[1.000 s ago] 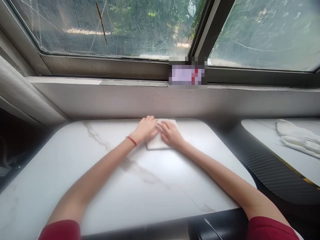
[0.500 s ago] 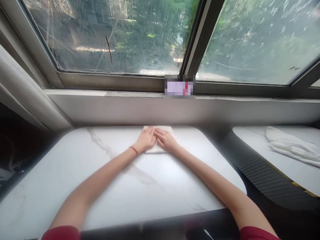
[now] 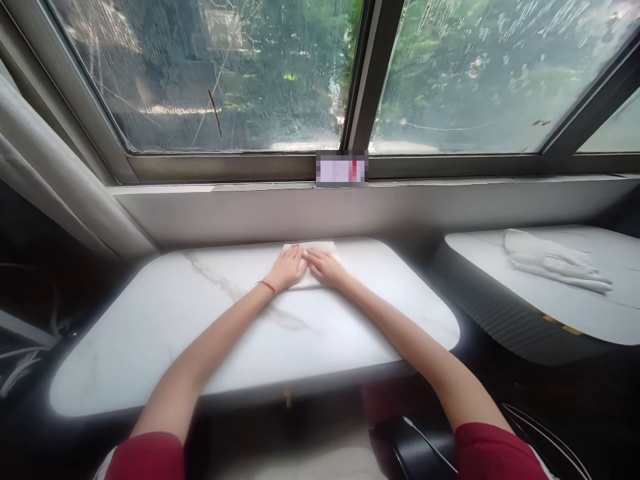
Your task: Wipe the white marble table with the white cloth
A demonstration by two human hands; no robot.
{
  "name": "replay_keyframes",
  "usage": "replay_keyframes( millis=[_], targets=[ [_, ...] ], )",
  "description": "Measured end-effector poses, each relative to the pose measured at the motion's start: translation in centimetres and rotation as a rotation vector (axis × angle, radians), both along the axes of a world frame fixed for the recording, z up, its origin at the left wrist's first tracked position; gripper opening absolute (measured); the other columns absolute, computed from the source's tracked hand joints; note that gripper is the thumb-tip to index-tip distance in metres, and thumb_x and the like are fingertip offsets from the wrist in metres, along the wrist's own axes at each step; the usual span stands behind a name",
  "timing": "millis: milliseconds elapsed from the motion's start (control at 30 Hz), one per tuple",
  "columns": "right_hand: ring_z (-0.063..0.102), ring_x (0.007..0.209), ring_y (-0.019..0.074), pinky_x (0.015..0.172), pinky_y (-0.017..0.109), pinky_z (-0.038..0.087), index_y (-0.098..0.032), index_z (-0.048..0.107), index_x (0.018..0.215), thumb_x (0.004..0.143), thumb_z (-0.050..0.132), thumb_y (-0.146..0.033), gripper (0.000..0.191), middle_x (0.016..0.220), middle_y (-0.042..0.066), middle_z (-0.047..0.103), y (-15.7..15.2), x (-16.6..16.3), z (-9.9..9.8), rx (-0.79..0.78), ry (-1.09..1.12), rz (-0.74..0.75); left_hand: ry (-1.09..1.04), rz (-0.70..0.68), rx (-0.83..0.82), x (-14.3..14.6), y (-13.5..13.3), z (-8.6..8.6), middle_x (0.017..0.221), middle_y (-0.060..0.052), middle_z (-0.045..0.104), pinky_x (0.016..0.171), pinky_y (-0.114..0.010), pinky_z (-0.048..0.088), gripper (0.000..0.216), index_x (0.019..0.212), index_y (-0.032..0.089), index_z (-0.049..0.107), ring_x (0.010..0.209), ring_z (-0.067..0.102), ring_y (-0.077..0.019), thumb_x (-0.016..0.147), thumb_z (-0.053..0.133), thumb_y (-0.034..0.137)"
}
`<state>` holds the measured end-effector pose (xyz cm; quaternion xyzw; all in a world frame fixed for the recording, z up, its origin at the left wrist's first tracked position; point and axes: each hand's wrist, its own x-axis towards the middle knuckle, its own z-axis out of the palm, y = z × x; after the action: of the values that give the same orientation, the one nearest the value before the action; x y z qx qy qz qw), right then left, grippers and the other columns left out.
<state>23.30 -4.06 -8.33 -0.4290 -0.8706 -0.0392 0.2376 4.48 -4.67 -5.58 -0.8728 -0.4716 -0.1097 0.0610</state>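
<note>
A folded white cloth (image 3: 311,283) lies flat near the far edge of a white marble-patterned table (image 3: 250,353). My left hand (image 3: 289,268), with a red string on its wrist, presses flat on the cloth's left part. Beside it, my right hand (image 3: 326,268) rests flat on the cloth too, its fingertips close to or touching those of the left. Both hands have their fingers stretched out, and neither grips the cloth. The middle of the cloth is partly hidden under them.
A second marbled table (image 3: 590,313) stands to the right, bearing a crumpled white cloth (image 3: 555,260). Behind the tables run a wall and a window (image 3: 225,100). A curtain (image 3: 45,147) hangs at the left. Below the near edge sits a dark object with a white cable (image 3: 430,443).
The view has shifted, so more of the table's near edge and the right table show. Both hands remain flat on the cloth near the far edge.
</note>
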Motion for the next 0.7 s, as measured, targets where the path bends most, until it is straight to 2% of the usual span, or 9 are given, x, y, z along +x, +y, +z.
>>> replay_keyframes(
  millis=[133, 267, 500, 600, 700],
  targets=[
    [0.054, 0.141, 0.0293, 0.114, 0.052, 0.047, -0.012, 0.06, 0.142, 0.099, 0.04, -0.021, 0.049, 0.15, 0.019, 0.058, -2.6, 0.6, -0.1, 0.012, 0.018, 0.031, 0.034, 0.011, -0.017, 0.6, -2.9, 0.1, 0.165, -0.025, 0.034, 0.128, -0.044, 0.027, 0.062, 0.154, -0.003, 0.038, 0.157, 0.03, -0.0312, 0.105, 0.035, 0.035],
    [0.057, 0.138, 0.0303, 0.111, 0.053, 0.05, -0.013, 0.062, 0.141, 0.1, 0.038, -0.023, 0.048, 0.147, 0.019, 0.06, -7.0, 3.2, -0.8, 0.055, 0.039, 0.039, 0.075, -0.028, -0.024, 3.0, -6.8, -0.2, 0.165, -0.027, 0.034, 0.129, -0.047, 0.024, 0.065, 0.154, -0.006, 0.038, 0.157, 0.029, -0.0341, 0.104, 0.035, 0.035],
    [0.053, 0.143, 0.0292, 0.112, 0.052, 0.051, -0.017, 0.059, 0.144, 0.102, 0.033, -0.024, 0.051, 0.15, 0.016, 0.059, -15.4, 12.2, -1.2, 0.091, 0.015, -0.058, 0.026, -0.201, -0.058, 11.7, -12.2, -0.7, 0.164, -0.033, 0.03, 0.128, -0.056, 0.025, 0.07, 0.154, -0.011, 0.035, 0.156, 0.026, -0.0427, 0.102, 0.031, 0.036],
    [0.055, 0.142, 0.0295, 0.111, 0.051, 0.052, -0.019, 0.059, 0.146, 0.102, 0.034, -0.025, 0.051, 0.15, 0.014, 0.059, -17.4, 16.0, -1.0, 0.07, 0.0, -0.136, 0.0, -0.277, -0.065, 15.7, -12.9, -0.9, 0.164, -0.033, 0.029, 0.127, -0.057, 0.026, 0.071, 0.153, -0.012, 0.035, 0.156, 0.026, -0.043, 0.102, 0.031, 0.037],
    [0.056, 0.141, 0.0293, 0.11, 0.051, 0.053, -0.023, 0.059, 0.147, 0.101, 0.035, -0.025, 0.052, 0.149, 0.012, 0.06, -17.4, 18.9, -1.1, 0.05, 0.0, -0.193, -0.007, -0.327, -0.05, 18.8, -12.0, -1.4, 0.163, -0.033, 0.031, 0.126, -0.06, 0.028, 0.071, 0.153, -0.011, 0.036, 0.156, 0.026, -0.0429, 0.101, 0.032, 0.037]
  ],
)
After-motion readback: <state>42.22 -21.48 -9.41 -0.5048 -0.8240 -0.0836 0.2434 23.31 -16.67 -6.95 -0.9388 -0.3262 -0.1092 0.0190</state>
